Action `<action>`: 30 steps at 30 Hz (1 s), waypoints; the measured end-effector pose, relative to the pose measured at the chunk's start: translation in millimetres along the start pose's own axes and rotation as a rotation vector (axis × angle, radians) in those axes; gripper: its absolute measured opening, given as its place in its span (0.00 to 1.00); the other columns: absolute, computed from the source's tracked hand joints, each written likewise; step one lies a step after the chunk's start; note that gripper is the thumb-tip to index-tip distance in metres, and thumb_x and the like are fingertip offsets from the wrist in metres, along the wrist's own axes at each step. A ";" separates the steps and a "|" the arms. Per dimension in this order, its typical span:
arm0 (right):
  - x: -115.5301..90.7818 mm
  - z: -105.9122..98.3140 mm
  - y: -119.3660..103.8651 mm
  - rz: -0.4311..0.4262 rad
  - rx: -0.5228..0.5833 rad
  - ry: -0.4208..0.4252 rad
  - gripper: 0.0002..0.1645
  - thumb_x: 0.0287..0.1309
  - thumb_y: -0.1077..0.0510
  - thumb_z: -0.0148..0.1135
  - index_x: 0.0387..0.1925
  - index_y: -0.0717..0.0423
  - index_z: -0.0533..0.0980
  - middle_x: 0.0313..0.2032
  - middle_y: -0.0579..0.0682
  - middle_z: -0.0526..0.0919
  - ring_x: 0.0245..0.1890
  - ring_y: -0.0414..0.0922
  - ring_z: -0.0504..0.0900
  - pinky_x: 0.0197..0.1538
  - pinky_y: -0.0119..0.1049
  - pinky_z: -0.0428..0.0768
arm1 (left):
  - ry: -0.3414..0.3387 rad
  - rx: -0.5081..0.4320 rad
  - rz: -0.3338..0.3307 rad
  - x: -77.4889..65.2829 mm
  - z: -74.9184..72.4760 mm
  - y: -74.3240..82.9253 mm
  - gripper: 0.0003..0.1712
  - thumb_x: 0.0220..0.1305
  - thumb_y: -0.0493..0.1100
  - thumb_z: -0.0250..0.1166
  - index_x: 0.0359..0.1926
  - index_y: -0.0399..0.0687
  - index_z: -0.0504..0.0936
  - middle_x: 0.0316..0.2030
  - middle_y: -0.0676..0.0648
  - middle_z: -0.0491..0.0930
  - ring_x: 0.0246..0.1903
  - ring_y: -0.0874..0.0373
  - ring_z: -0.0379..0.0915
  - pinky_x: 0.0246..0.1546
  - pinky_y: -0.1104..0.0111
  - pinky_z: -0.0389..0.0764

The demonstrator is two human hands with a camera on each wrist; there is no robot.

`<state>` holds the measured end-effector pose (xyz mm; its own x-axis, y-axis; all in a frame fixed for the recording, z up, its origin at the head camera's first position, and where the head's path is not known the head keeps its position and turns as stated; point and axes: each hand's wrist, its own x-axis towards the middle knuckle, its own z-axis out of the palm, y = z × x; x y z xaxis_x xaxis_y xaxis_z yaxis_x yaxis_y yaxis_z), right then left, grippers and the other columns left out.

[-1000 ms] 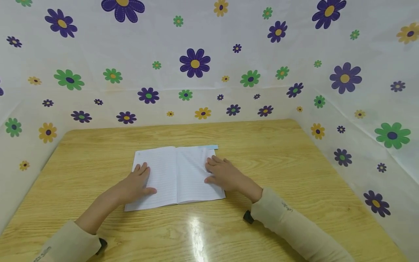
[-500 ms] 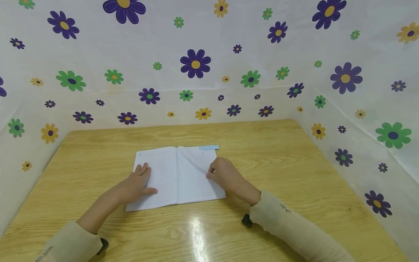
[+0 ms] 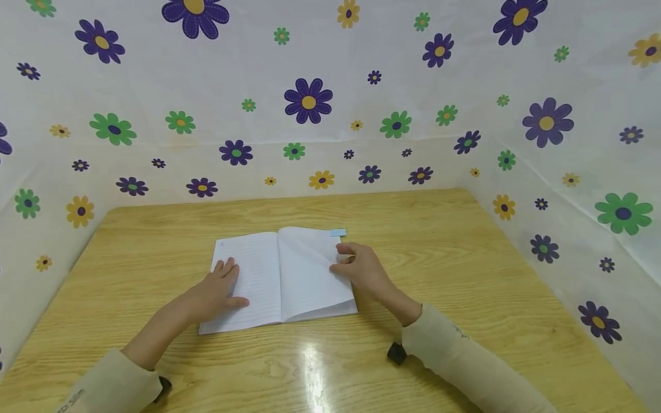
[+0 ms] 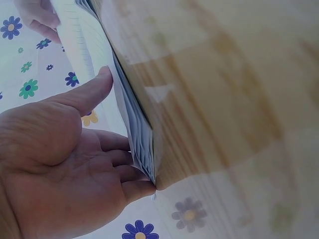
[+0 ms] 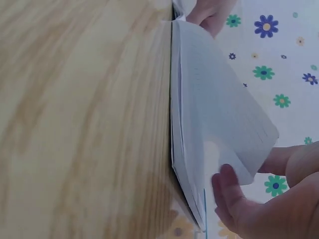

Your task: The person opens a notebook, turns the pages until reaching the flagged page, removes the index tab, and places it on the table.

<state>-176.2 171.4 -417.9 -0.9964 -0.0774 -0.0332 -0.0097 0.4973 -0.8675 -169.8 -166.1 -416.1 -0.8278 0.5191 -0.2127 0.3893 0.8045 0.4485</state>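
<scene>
A lined notebook (image 3: 255, 287) lies open on the wooden table. My left hand (image 3: 214, 295) rests flat on its left page, thumb spread toward the middle; the left wrist view shows this hand (image 4: 65, 154) with its fingers along the stacked page edges. At the right side, my right hand (image 3: 364, 272) holds the outer edge of a raised page (image 3: 310, 269). In the right wrist view that page (image 5: 224, 99) stands away from the sheets beneath, its corner between the thumb and the curled fingers of the hand (image 5: 264, 199).
A light blue strip (image 3: 338, 233) sticks out at the notebook's upper right corner. White cloth (image 3: 330, 57) with purple, green and yellow flowers surrounds the wooden table (image 3: 423, 223) at the back and sides.
The right hand's fingers were over the page's edge, then pinched it; the page is now lifted, with a gap beneath its lower edge. My left hand stays in place.
</scene>
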 end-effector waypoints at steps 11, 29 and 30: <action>0.2 1.1 -11.1 0.067 0.493 -0.077 0.31 0.67 0.73 0.61 0.70 0.72 0.68 0.61 0.65 0.79 0.59 0.53 0.80 0.55 0.32 0.82 | -0.002 0.001 -0.004 0.8 0.3 -1.7 0.52 0.73 0.54 0.65 0.72 0.13 0.51 0.74 0.17 0.42 0.73 0.19 0.34 0.71 0.33 0.47; -6.5 3.0 -22.5 0.143 0.616 -0.170 0.27 0.82 0.59 0.46 0.74 0.69 0.63 0.49 0.53 0.79 0.34 0.36 0.72 0.39 0.25 0.74 | 0.011 0.007 0.011 -0.5 -0.6 -1.1 0.52 0.73 0.53 0.65 0.72 0.13 0.52 0.73 0.15 0.43 0.73 0.18 0.36 0.71 0.33 0.50; -6.2 3.4 -23.7 0.139 0.622 -0.169 0.27 0.82 0.59 0.46 0.73 0.69 0.65 0.46 0.52 0.78 0.33 0.37 0.72 0.39 0.25 0.74 | 0.011 0.006 0.010 -0.4 -0.8 -1.2 0.52 0.73 0.54 0.65 0.72 0.13 0.52 0.73 0.15 0.43 0.73 0.18 0.36 0.71 0.33 0.49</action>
<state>-169.6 157.2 -398.8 -0.9575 -0.2082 -0.1994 0.2190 -0.0754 -0.9728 -170.2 -167.6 -415.9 -0.8282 0.5240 -0.1986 0.3999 0.8009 0.4457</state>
